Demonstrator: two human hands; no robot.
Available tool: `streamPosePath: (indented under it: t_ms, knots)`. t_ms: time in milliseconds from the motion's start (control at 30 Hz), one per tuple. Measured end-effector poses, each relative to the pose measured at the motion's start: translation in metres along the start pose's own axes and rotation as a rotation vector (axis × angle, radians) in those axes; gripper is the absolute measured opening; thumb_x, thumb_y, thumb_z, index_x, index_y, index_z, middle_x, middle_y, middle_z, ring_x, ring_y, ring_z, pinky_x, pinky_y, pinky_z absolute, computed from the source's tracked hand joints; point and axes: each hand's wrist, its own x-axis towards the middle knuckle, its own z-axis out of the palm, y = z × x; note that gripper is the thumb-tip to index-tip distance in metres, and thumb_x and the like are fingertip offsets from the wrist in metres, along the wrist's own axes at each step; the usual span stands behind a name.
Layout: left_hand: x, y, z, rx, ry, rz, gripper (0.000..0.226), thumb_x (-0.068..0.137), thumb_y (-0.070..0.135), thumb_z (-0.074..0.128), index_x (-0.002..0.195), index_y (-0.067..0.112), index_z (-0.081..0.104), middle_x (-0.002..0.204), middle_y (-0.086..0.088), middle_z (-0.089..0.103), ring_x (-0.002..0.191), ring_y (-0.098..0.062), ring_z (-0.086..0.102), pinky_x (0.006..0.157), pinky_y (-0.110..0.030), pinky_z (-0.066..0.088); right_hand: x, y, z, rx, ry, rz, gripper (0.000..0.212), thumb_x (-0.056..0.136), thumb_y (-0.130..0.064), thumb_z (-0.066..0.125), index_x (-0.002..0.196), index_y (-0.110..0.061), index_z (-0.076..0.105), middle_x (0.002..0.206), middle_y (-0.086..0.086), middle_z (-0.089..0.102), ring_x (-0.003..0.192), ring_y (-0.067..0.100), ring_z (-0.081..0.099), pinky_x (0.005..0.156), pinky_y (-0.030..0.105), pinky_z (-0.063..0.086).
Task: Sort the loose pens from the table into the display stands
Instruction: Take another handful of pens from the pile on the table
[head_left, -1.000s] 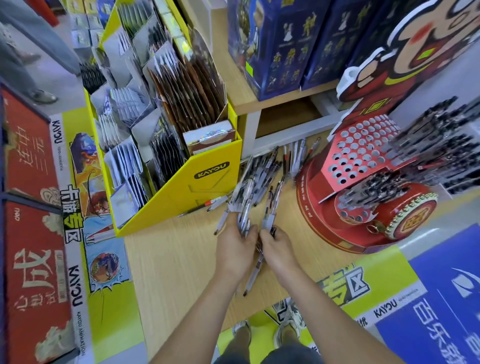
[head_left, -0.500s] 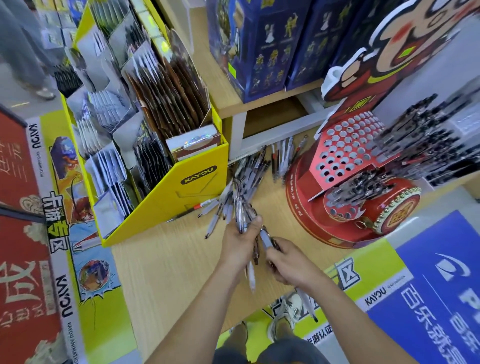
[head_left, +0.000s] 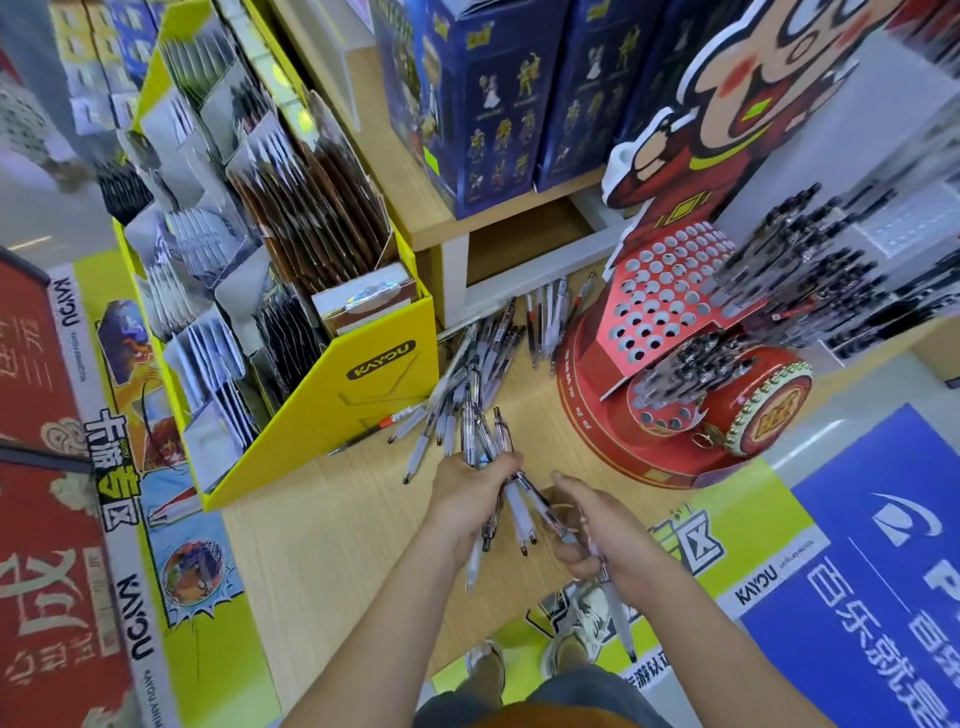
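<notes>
While my left hand (head_left: 475, 493) clamps a fanned bundle of pens (head_left: 480, 441), my right hand (head_left: 597, 525), just beside it, pinches one pen (head_left: 621, 618), perhaps two. I should square the tips and feed a single pen per hole into the red stand (head_left: 670, 296). One red stand, two hands. The loose pile (head_left: 488, 358) on the table (head_left: 337, 545) is too tangled to count.

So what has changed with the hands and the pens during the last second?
The right hand has pulled away from the left hand, back toward the person, drawing a pen out with it. The left hand still grips the bundle of pens. The loose pens by the red display stand lie as before.
</notes>
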Motion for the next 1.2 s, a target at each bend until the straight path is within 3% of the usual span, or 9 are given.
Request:
streamPosePath:
  t_ms: [267,400,533,600,700,867,967,1067,1200]
  knots:
    - [-0.006,0.0,-0.01,0.014,0.0,-0.024,0.054,0.075,0.056,0.073,0.1,0.009,0.069,0.066,0.003,0.057,0.059,-0.014,0.052,0.059,-0.026,0.042,0.005,0.0,-0.001,0.251,-0.043,0.024,0.058,0.079,-0.058,0.066,0.109,-0.009,0.062,0.068,0.002,0.048,0.043,0.008,0.032,0.032,0.017,0.02]
    - [-0.013,0.002,0.0,0.136,-0.079,-0.012,0.048,0.081,0.056,0.067,0.093,0.01,0.067,0.066,0.002,0.063,0.057,-0.012,0.058,0.053,-0.021,0.044,0.006,-0.001,0.022,0.125,-0.061,-0.037,0.06,0.082,-0.07,0.056,0.111,-0.019,0.067,0.065,0.002,0.061,0.043,0.011,0.04,0.037,0.02,0.03]
    - [-0.024,0.009,0.019,0.552,0.03,0.216,0.048,0.097,0.055,0.037,0.095,0.01,0.054,0.085,-0.005,0.065,0.08,-0.026,0.065,0.065,-0.034,0.049,0.01,-0.005,0.05,0.322,-0.036,0.002,0.062,0.078,-0.071,0.055,0.099,-0.015,0.07,0.077,0.011,0.073,0.076,0.022,0.071,0.075,0.039,0.055]
    - [-0.025,0.01,0.02,0.769,0.117,0.363,0.041,0.099,0.05,0.033,0.104,0.012,0.049,0.094,-0.007,0.065,0.089,-0.029,0.064,0.068,-0.035,0.046,0.012,-0.004,0.053,0.488,-0.091,0.041,0.055,0.079,-0.07,0.059,0.088,-0.016,0.065,0.075,0.012,0.065,0.082,0.022,0.068,0.074,0.035,0.055]
    - [-0.024,0.007,0.02,0.96,0.147,0.499,0.044,0.099,0.048,0.033,0.12,0.012,0.047,0.11,-0.011,0.059,0.097,-0.03,0.06,0.077,-0.04,0.047,0.01,-0.004,0.052,0.653,-0.175,0.057,0.06,0.086,-0.069,0.047,0.107,-0.018,0.071,0.108,0.013,0.072,0.105,0.026,0.065,0.088,0.039,0.05]
    - [-0.03,0.009,0.023,1.027,0.135,0.504,0.053,0.099,0.047,0.035,0.139,0.013,0.036,0.125,-0.013,0.042,0.108,-0.034,0.053,0.087,-0.044,0.046,0.013,-0.005,0.051,0.77,-0.278,-0.05,0.085,0.073,-0.081,0.039,0.119,-0.015,0.067,0.121,0.012,0.069,0.119,0.028,0.059,0.11,0.047,0.038]
    - [-0.029,0.011,0.022,1.072,0.167,0.53,0.047,0.1,0.045,0.034,0.132,0.012,0.042,0.122,-0.012,0.043,0.106,-0.034,0.054,0.084,-0.044,0.048,0.013,-0.004,0.054,0.723,-0.307,-0.093,0.077,0.073,-0.07,0.052,0.123,-0.013,0.064,0.124,0.013,0.067,0.118,0.029,0.061,0.107,0.048,0.042]
    - [-0.036,0.016,0.025,1.257,0.062,0.487,0.047,0.1,0.036,0.033,0.14,0.014,0.033,0.13,-0.008,0.036,0.119,-0.031,0.041,0.094,-0.044,0.041,0.016,-0.005,0.056,0.743,-0.28,-0.124,0.036,0.087,-0.047,0.058,0.093,-0.014,0.071,0.099,0.007,0.072,0.093,0.025,0.069,0.089,0.043,0.049]
    - [-0.046,0.012,0.023,1.341,-0.05,0.525,0.055,0.099,0.024,0.034,0.151,0.016,0.019,0.148,-0.001,0.022,0.126,-0.027,0.027,0.101,-0.041,0.032,0.027,-0.005,0.059,0.858,-0.252,-0.086,0.036,0.091,-0.046,0.053,0.07,-0.016,0.058,0.069,0.002,0.059,0.069,0.021,0.063,0.072,0.036,0.045]
